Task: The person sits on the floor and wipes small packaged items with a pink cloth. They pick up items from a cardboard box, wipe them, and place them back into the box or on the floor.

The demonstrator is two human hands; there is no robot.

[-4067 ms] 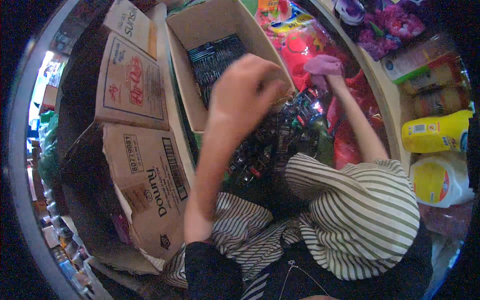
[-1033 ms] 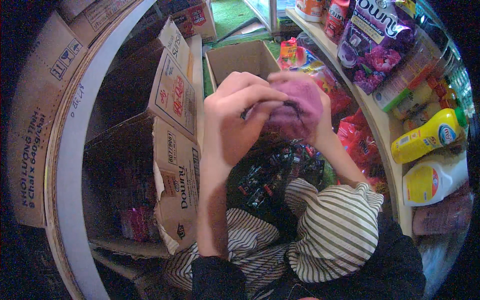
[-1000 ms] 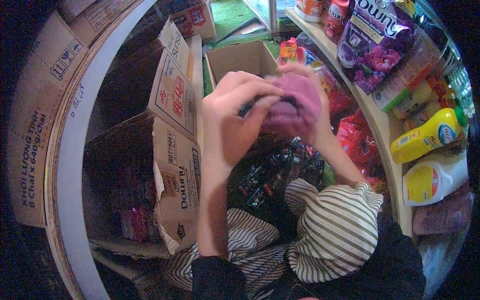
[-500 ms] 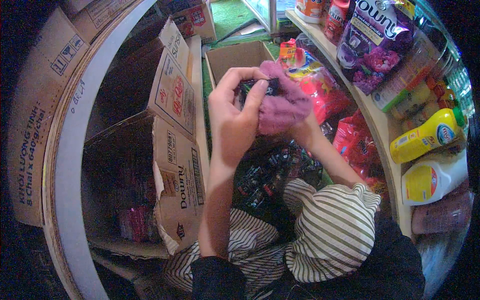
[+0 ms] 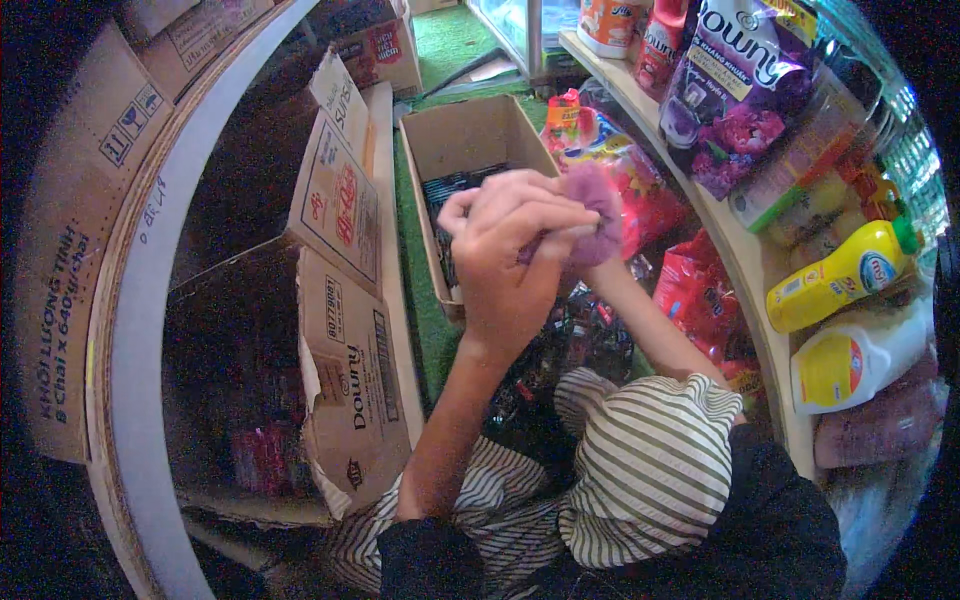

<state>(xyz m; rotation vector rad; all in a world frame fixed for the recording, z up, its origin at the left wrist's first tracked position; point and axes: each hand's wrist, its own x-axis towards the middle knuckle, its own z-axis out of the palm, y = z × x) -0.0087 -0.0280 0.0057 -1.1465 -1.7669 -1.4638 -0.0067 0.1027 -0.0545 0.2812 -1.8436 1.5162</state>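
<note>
My left hand (image 5: pixel 508 265) is raised in front of me with its fingers closed, the fingertips against a purple knitted cloth (image 5: pixel 600 215). Behind it, my right hand (image 5: pixel 600 268) is mostly hidden, and the cloth is bunched over it. Whether a small packet is between the hands cannot be seen. An open cardboard box (image 5: pixel 475 130) stands just beyond, with dark flat packets (image 5: pixel 455 188) inside. Beneath my hands lies a loose pile of small black packets (image 5: pixel 575 350), partly covered by my arms and striped clothing.
Torn cardboard boxes (image 5: pixel 345 350) fill the left side by a white curved shelf edge (image 5: pixel 140 300). At right, a wooden shelf (image 5: pixel 765 355) carries a purple pouch (image 5: pixel 730 95), a yellow bottle (image 5: pixel 835 280) and a white bottle (image 5: pixel 855 360). Red bags (image 5: pixel 690 275) lie below it.
My left hand has turned over and closed in toward the cloth; the black packet it held is out of sight. The cloth is more bunched, and more of the open box's contents shows.
</note>
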